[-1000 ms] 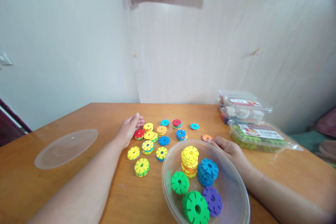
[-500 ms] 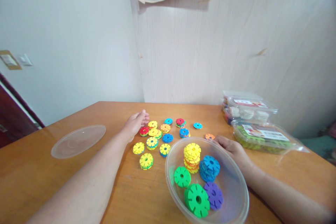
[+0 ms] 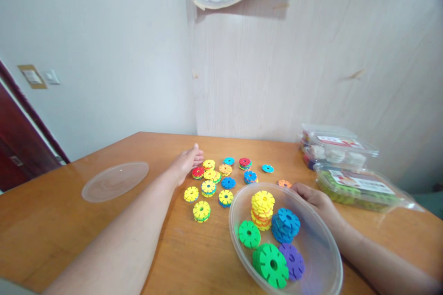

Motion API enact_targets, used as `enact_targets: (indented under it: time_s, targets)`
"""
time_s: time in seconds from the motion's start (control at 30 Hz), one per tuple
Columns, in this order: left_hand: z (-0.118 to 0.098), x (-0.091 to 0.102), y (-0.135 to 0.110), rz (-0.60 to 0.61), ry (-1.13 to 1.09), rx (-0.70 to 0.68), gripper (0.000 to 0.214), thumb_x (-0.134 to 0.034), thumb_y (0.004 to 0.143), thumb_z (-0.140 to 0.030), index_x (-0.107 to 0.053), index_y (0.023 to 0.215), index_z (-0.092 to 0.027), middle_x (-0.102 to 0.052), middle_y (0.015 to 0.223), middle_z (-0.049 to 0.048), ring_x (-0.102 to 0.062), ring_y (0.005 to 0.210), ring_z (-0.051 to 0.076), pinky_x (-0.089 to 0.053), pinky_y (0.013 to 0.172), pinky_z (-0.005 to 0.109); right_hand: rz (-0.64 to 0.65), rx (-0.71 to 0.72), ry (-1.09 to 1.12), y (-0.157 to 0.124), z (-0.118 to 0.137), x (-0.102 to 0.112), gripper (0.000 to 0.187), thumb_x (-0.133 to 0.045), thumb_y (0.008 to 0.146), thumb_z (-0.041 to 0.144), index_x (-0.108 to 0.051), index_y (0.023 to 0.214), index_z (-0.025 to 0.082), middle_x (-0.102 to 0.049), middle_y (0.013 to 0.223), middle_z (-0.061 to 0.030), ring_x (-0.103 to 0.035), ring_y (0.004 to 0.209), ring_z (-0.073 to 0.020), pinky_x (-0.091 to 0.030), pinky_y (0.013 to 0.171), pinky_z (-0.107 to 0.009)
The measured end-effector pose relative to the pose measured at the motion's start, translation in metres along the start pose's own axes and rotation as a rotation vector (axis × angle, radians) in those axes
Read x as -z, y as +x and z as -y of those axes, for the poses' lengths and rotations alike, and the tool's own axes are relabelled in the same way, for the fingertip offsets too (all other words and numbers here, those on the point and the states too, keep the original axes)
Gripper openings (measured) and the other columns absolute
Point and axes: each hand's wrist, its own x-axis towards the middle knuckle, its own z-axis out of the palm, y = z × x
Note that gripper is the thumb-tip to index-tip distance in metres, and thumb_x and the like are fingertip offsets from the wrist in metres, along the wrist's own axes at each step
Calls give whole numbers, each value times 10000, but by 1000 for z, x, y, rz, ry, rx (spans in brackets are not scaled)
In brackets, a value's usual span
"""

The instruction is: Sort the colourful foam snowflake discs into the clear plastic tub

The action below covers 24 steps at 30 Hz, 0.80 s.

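Observation:
My left hand (image 3: 187, 162) rests edge-down on the table, fingers stretched out and thumb up, beside the scattered notched plastic discs. Nearest to it are a red disc (image 3: 198, 173) and a yellow disc (image 3: 208, 164). My right hand (image 3: 313, 196) is closed at the far right rim of a clear plastic tub (image 3: 321, 239); its fingertips are partly hidden. Inside the tub stand a yellow-and-orange stack (image 3: 262, 207), a blue stack (image 3: 285, 225) and a green stack (image 3: 272, 265), with a single green disc (image 3: 249, 234) and purple discs (image 3: 292, 262) alongside.
An oval translucent lid (image 3: 116, 182) lies on the wooden table (image 3: 51, 221) at left. Clear lidded boxes stand at the right: one with green pieces (image 3: 360, 189), and stacked boxes (image 3: 337, 147) behind. An orange disc (image 3: 284, 184) lies just beyond the tub.
The camera has turned slightly left, so everything sits farther right in the picture. Both hands keep nearly the same places beside the discs and the tub.

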Motion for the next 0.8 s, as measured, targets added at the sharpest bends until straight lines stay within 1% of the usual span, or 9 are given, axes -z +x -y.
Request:
enact_targets:
  time_s: [0.1, 0.23, 0.43, 0.6, 0.8]
  targets:
    - [1, 0, 1, 2, 3, 27, 633, -367, 918, -642, -630, 1137, -110, -640, 1264, 233, -622, 1171, 280, -459, 993, 359, 17, -10, 19, 1, -4, 1, 405, -713, 745, 569, -591, 694, 186, -592, 636, -17, -515, 579, -160, -389, 490, -264]
    - [4, 1, 4, 28, -7, 20, 678, -372, 910, -654, -621, 1176, -82, -632, 1266, 251, -630, 1157, 287, -464, 991, 361, 39, -12, 35, 1, -7, 3, 395, -693, 777, 568, -604, 737, 185, -601, 661, -19, -521, 596, -159, -392, 504, -262]
    - [5, 1, 4, 56, -4, 38, 708, -356, 909, -669, -602, 1224, -83, -608, 1303, 250, -624, 1170, 282, -452, 1007, 357, -9, -26, -24, 0, -4, 3, 430, -686, 770, 597, -580, 713, 184, -582, 638, -15, -504, 588, -155, -380, 500, -264]
    - [5, 1, 4, 73, -12, 45, 716, -358, 905, -676, -594, 1235, -86, -603, 1310, 251, -620, 1176, 280, -454, 1006, 356, -30, -58, -28, 0, -4, 4, 436, -692, 759, 600, -568, 712, 185, -552, 618, -1, -482, 578, -149, -365, 488, -261]
    - [3, 0, 2, 75, -1, 44, 705, -367, 906, -672, -595, 1239, -94, -601, 1314, 249, -623, 1171, 286, -455, 1004, 368, -60, -11, -107, 1, -2, 5, 437, -666, 780, 597, -561, 687, 183, -549, 619, -1, -476, 578, -145, -356, 491, -261]
